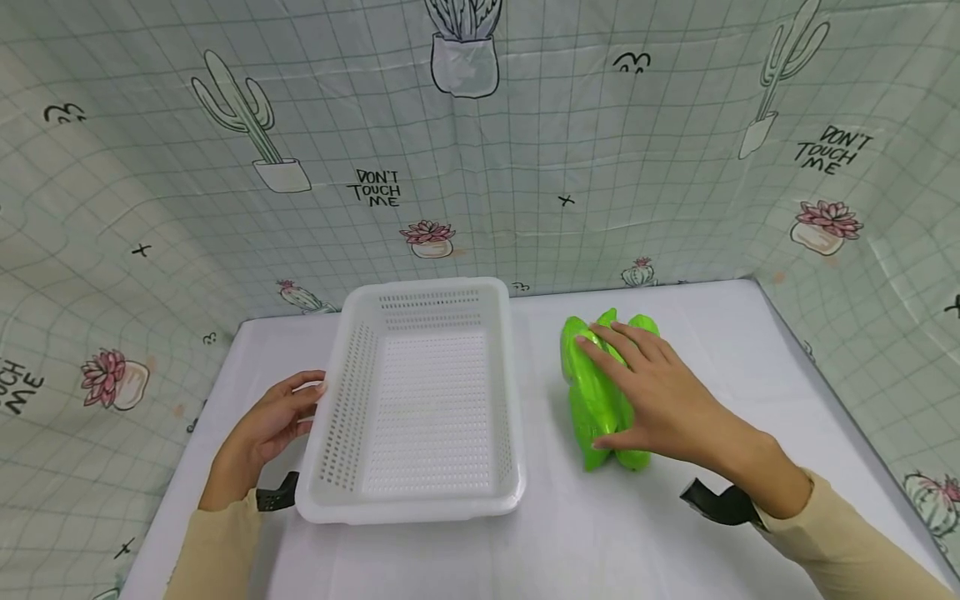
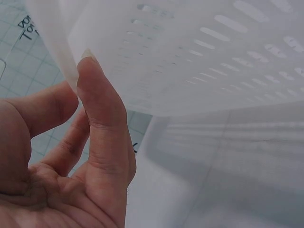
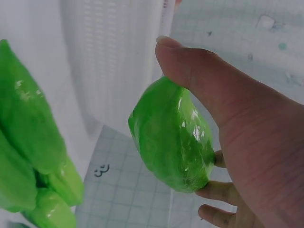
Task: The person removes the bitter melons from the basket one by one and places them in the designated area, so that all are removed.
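Note:
A white plastic basket (image 1: 411,508) with slotted sides stands on the table, tilted slightly in my sight. At its left side, my left hand (image 1: 273,421) holds the rim with bent fingers; the left wrist view shows fingertips (image 2: 92,78) at the rim's lip. To the right of the basket lies a bunch of glossy green peppers (image 1: 588,400). My right hand (image 1: 667,396) reaches over the bunch. In the right wrist view, one green pepper (image 3: 166,137) sits between its thumb and fingers, with several others beside it. The palm hides part of the bunch in the head view.
A white cloth covers the table (image 1: 570,542). Behind and at both sides hangs a checked curtain (image 1: 510,167) with cactus prints, meeting the table's back edge. A black wrist strap (image 1: 720,504) shows below the right wrist.

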`<state>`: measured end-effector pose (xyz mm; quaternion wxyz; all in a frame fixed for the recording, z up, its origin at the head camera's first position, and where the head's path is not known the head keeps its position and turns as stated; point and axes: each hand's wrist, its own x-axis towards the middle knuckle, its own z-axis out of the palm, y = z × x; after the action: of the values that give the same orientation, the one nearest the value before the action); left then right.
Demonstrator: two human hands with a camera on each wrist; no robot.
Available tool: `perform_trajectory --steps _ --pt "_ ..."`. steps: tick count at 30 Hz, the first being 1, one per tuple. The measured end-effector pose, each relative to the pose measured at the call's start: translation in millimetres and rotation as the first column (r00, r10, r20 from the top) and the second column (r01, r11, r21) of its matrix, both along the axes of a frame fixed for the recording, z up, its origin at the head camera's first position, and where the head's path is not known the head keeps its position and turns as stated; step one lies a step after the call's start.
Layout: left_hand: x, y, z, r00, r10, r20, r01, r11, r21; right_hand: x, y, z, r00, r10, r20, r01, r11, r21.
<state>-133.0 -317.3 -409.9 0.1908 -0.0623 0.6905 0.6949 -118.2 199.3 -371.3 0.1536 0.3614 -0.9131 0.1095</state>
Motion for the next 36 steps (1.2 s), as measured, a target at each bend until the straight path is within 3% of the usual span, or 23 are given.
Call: perform_trajectory --steps 22,36 --pt "-0.5 0.3 -1.6 1.0 0.006 0.0 -0.006 1.0 -0.003 10.3 55.5 -33.7 0.986 -0.146 0.086 0.148 0.989 -0.015" --pt "1.0 0.5 -0.4 1.0 0.0 -0.001 0.0 1.0 -0.007 11.5 81.8 -55.0 0.976 -0.186 0.111 0.189 0.982 -0.025"
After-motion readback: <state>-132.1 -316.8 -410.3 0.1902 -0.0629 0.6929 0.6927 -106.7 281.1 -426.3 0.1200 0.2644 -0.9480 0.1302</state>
